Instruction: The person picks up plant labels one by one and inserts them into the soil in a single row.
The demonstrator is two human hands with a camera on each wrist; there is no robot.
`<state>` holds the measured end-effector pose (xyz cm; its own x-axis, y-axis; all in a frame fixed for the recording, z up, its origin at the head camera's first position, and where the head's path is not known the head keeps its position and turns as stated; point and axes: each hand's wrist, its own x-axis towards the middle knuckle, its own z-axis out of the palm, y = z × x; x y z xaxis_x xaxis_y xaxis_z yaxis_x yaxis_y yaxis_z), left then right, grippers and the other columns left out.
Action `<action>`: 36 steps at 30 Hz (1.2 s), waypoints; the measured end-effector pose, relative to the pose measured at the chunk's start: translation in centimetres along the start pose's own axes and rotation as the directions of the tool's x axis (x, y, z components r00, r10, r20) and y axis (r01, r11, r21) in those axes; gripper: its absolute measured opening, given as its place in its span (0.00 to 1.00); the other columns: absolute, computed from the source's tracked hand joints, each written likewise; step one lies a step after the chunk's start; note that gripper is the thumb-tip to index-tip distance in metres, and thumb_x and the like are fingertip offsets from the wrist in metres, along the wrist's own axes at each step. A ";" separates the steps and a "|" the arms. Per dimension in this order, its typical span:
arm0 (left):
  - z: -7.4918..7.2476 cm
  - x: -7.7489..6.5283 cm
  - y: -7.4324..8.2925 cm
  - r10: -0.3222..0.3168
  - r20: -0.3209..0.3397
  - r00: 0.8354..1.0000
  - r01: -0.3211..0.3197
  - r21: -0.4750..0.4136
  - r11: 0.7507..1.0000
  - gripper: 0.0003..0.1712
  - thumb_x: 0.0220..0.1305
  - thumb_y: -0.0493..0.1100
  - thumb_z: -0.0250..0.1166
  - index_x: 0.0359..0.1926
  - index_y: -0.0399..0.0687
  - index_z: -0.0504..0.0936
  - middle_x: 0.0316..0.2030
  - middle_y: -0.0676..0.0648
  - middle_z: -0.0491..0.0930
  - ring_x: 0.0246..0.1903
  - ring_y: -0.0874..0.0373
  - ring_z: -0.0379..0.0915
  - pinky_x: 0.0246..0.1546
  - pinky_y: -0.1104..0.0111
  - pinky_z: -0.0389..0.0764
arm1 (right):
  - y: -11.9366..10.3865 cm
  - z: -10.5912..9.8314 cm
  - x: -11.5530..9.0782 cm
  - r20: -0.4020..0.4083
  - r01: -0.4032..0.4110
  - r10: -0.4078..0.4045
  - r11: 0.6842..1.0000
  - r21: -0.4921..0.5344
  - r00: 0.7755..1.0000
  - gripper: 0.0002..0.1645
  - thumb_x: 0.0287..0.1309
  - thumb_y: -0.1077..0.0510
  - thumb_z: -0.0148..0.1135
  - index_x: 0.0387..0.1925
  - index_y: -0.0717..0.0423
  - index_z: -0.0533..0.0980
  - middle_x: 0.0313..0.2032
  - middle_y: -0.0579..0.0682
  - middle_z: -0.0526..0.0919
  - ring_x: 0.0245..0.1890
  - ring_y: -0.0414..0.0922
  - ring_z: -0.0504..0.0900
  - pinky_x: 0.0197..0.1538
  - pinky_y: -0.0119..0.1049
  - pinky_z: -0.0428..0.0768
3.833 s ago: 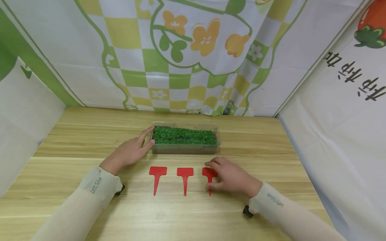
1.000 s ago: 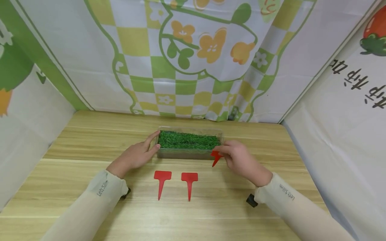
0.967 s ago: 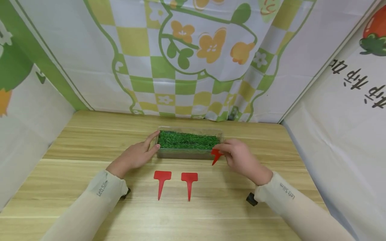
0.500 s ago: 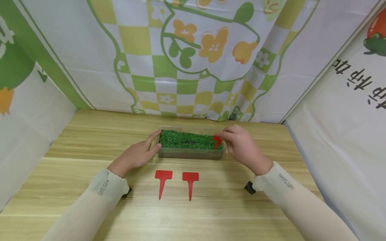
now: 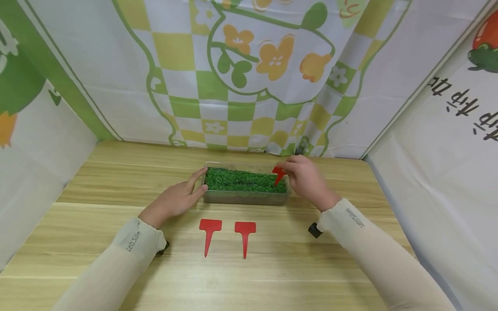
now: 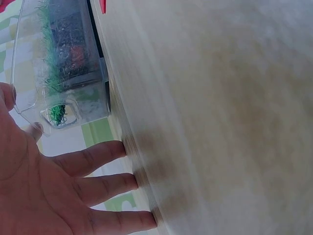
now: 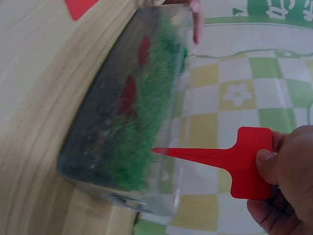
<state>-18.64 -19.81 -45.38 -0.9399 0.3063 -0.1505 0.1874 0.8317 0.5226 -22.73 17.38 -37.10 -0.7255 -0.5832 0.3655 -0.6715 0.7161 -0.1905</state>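
A clear plastic box (image 5: 245, 198) filled with artificial grass (image 5: 239, 179) stands on the table. My left hand (image 5: 173, 202) touches its left end with thumb and index finger; in the left wrist view the other fingers (image 6: 105, 188) are straight, their tips on the table. My right hand (image 5: 307, 179) pinches a red T-shaped plant label (image 7: 252, 164) by its head, above the box's right end. The label's point is down at the grass; whether it has entered cannot be told. Two more red plant labels, a left one (image 5: 210, 225) and a right one (image 5: 245, 228), lie in front of the box.
The wooden table (image 5: 124, 172) ends at the back against a checkered cloth (image 5: 218, 103). White printed panels, one on the left (image 5: 35, 172) and one on the right (image 5: 447, 172), border its sides.
My right hand has picked the rightmost plant label up off the table and carried it up and over the box, tilting its point downward. My left hand has stayed at the box's left end.
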 end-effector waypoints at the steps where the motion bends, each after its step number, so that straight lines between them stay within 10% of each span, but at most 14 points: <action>1: 0.0 0.0 0.0 0.001 0.000 1.000 -0.001 -0.002 1.000 0.39 0.77 0.68 0.35 0.80 0.72 0.31 0.64 0.32 0.74 0.61 0.30 0.71 0.61 0.35 0.68 | 0.2 0.2 0.1 0.007 -0.004 0.004 1.000 -0.001 1.000 0.22 0.64 0.73 0.54 0.49 0.53 0.86 0.39 0.50 0.85 0.42 0.50 0.81 0.45 0.44 0.83; 36: -0.2 -0.2 0.4 -0.011 -0.003 1.000 0.011 0.003 1.000 0.39 0.77 0.68 0.34 0.80 0.70 0.32 0.67 0.32 0.70 0.64 0.30 0.68 0.63 0.35 0.67 | 1.3 3.9 0.3 0.107 -0.033 0.034 0.999 -0.011 0.994 0.28 0.58 0.77 0.52 0.53 0.54 0.84 0.42 0.51 0.85 0.43 0.49 0.83 0.46 0.42 0.84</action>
<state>-18.46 -19.62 -45.01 -0.9426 0.2964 -0.1538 0.1783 0.8362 0.5187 -24.44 16.61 -40.79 -0.7600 -0.5962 0.2587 -0.6453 0.7393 -0.1922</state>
